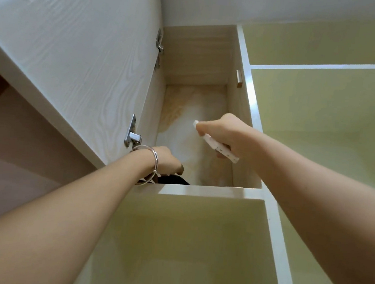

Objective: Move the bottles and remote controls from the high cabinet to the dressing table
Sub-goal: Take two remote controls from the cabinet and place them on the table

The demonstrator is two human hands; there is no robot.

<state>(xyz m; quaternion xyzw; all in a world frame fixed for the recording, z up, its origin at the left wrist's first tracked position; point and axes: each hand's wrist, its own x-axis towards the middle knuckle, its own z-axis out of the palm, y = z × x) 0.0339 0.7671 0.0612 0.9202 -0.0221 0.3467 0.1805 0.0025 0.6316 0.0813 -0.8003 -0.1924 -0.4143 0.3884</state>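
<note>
I look up into the open high cabinet (197, 57). My right hand (222, 134) is raised inside the opening and is closed around a slim white remote control (221, 148), whose two ends stick out of my fist. My left hand (168, 160), with a silver bangle on the wrist, reaches over the cabinet's front edge (202, 189) onto a dark object (173, 180). That object is mostly hidden behind the edge, so I cannot tell what it is or whether my fingers grip it. No bottle is visible.
The white cabinet door (76, 44) stands swung open on the left, with two metal hinges (133, 133). Closed pale yellow-green cabinet fronts (323, 114) with white frames lie to the right and below. The ceiling is close above.
</note>
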